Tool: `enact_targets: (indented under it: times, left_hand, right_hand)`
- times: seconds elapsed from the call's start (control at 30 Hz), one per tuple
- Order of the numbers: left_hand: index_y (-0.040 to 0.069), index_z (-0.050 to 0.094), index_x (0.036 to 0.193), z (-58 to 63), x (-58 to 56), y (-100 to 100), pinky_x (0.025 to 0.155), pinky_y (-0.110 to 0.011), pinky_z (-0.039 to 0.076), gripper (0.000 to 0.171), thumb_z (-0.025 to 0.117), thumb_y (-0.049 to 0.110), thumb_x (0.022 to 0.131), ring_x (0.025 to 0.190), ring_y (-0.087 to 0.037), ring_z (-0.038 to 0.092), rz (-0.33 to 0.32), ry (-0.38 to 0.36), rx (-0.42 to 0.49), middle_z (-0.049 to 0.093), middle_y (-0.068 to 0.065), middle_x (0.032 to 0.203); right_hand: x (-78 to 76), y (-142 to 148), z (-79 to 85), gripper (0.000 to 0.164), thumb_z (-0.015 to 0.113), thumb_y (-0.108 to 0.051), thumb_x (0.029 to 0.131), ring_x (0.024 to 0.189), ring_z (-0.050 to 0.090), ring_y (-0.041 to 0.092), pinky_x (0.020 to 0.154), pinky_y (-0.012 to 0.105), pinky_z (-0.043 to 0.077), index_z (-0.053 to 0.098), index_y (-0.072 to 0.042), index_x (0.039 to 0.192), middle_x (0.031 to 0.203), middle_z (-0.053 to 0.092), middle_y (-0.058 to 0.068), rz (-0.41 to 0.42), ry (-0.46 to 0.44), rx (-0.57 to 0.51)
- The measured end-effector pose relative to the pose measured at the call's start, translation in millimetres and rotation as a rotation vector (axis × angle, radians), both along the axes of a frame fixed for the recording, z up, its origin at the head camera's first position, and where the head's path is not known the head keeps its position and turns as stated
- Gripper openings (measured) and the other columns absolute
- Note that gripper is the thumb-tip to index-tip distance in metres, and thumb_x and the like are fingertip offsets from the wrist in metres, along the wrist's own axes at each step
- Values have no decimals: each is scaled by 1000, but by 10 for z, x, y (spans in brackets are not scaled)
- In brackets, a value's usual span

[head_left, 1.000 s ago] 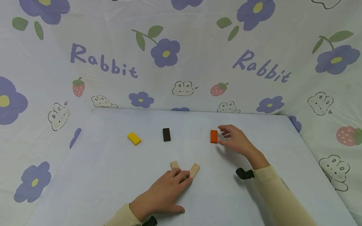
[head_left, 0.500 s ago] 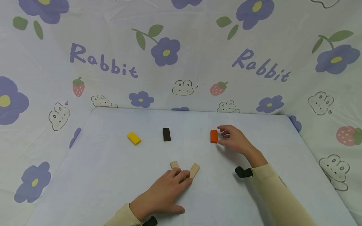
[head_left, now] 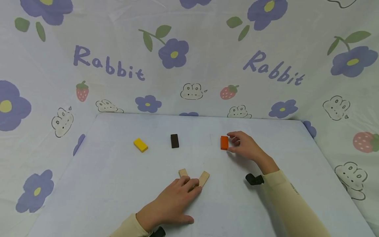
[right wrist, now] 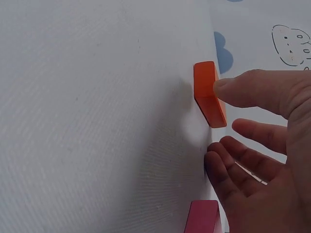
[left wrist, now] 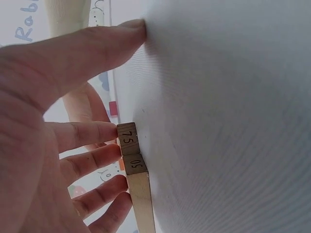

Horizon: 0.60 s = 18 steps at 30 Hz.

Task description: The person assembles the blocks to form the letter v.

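Observation:
In the head view my left hand (head_left: 171,200) lies over two pale wooden blocks, a left one (head_left: 183,172) and a right one (head_left: 204,178), splayed in a V. Its fingers stretch onto them and its thumb stands apart. The left wrist view shows their ends stamped 75 (left wrist: 128,138) and 50 (left wrist: 135,164). My right hand (head_left: 245,146) is beside an orange block (head_left: 224,143), loosely bent, with the thumb tip at the block's near end. A pink block (right wrist: 203,216) shows below in the right wrist view; in the head view it is hidden.
A yellow block (head_left: 140,145) and a dark brown block (head_left: 174,141) lie on the white table (head_left: 118,197) towards the back left. A printed cloth (head_left: 207,49) with flowers and rabbits rises behind the table and at both sides.

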<state>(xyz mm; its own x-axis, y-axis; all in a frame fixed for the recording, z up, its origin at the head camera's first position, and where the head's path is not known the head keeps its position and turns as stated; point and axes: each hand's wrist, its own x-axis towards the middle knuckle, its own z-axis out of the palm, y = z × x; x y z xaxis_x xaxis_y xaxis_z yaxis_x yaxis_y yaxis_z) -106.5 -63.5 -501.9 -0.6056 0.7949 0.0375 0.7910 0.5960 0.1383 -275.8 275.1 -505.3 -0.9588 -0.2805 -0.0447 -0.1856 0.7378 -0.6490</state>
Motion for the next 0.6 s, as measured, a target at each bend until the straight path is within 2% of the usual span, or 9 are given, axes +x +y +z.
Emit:
enact_targets:
  times: [0.6]
  left_hand:
    - [15, 59, 151, -17, -5, 0, 109, -40, 46, 87, 91, 56, 81, 130, -22, 45, 5, -11, -1, 50, -1, 148]
  right_hand:
    - [-2, -22, 8, 62, 80, -7, 95, 123, 60, 42, 106, 58, 52, 57, -1, 152, 142, 60, 23, 11, -12, -4]
